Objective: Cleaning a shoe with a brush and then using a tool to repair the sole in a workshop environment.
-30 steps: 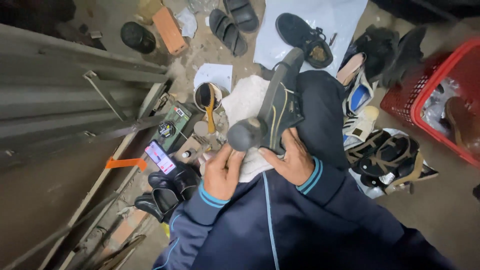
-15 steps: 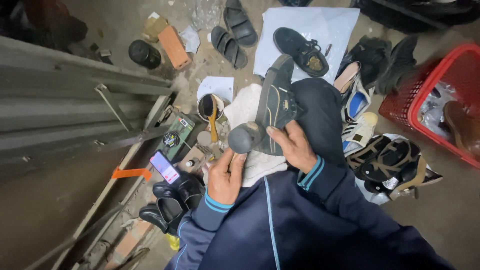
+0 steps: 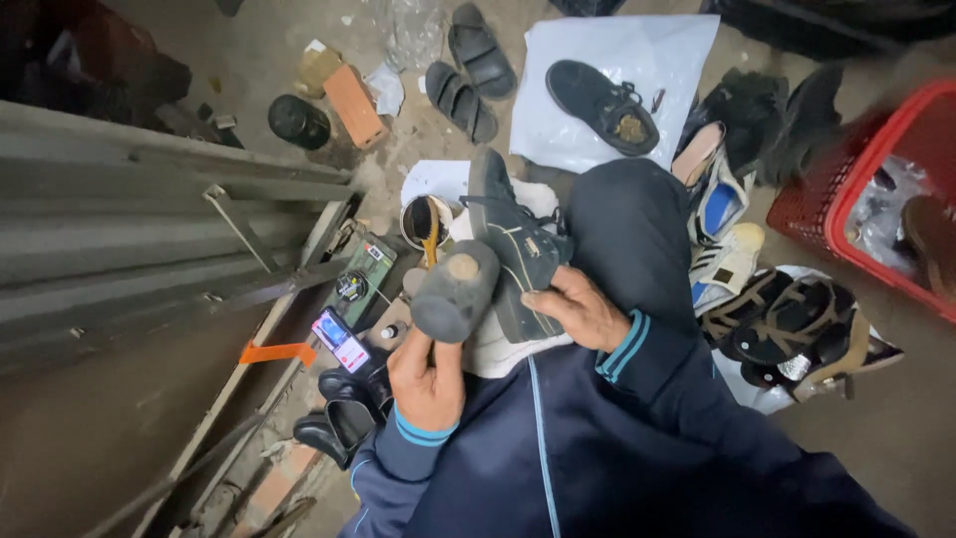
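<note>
Dark shoe (image 3: 513, 249) held in lap.
Right hand (image 3: 576, 311) grips its side; left hand (image 3: 426, 377) clasps the heel (image 3: 455, 291).

1. A bare, dusty grey concrete floor (image 3: 896, 418) fills the scene, lit by soft, even daylight with no hard shadows.
2. Along the left side runs grey corrugated metal sheeting (image 3: 119, 229), with thin metal bars (image 3: 239, 224) lying across it.
3. A white paper sheet (image 3: 637, 60) is spread on the floor at the top.
4. A red plastic mesh basket (image 3: 846, 189) stands at the right edge.
5. An orange-brown brick (image 3: 354, 105) lies on the floor near the sheeting, beside a round black tin (image 3: 297, 122).
</note>
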